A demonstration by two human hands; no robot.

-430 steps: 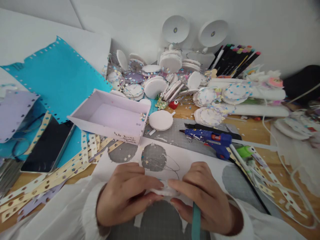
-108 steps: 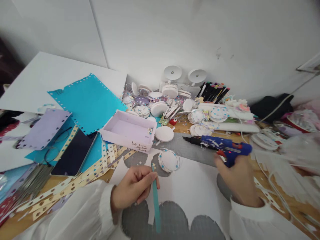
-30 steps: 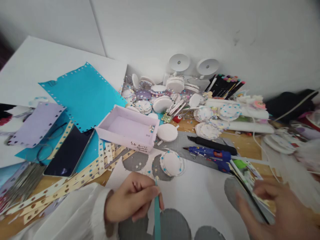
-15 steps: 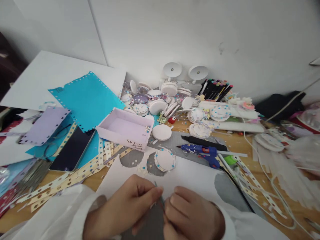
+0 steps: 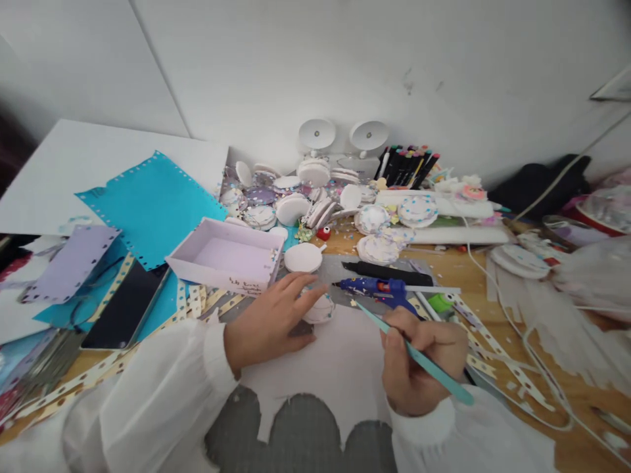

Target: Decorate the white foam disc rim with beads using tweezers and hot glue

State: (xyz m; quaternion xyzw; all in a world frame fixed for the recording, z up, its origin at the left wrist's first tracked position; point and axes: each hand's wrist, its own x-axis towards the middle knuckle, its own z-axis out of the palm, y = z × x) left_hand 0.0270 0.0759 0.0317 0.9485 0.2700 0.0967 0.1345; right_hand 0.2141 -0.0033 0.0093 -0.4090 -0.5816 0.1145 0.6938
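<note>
My left hand (image 5: 276, 315) reaches forward and its fingers curl round a small white foam disc (image 5: 319, 309) on the white sheet (image 5: 340, 368). My right hand (image 5: 419, 358) is closed on a thin teal tool (image 5: 409, 348), whose tip points up-left toward the disc. A blue glue gun (image 5: 379, 288) lies on the table just beyond my right hand. Both wrists wear white sleeves.
A pale lilac open box (image 5: 224, 256) stands left of the disc. Behind it lie a pile of white discs (image 5: 296, 197), markers (image 5: 407, 164) and a turquoise punched sheet (image 5: 152, 203). A dark phone (image 5: 125, 309) and punched paper strips sit at the left; cables run at the right.
The teal tool has passed from my left hand to my right. My left hand has moved forward and closed on the white disc. The view has shifted slightly.
</note>
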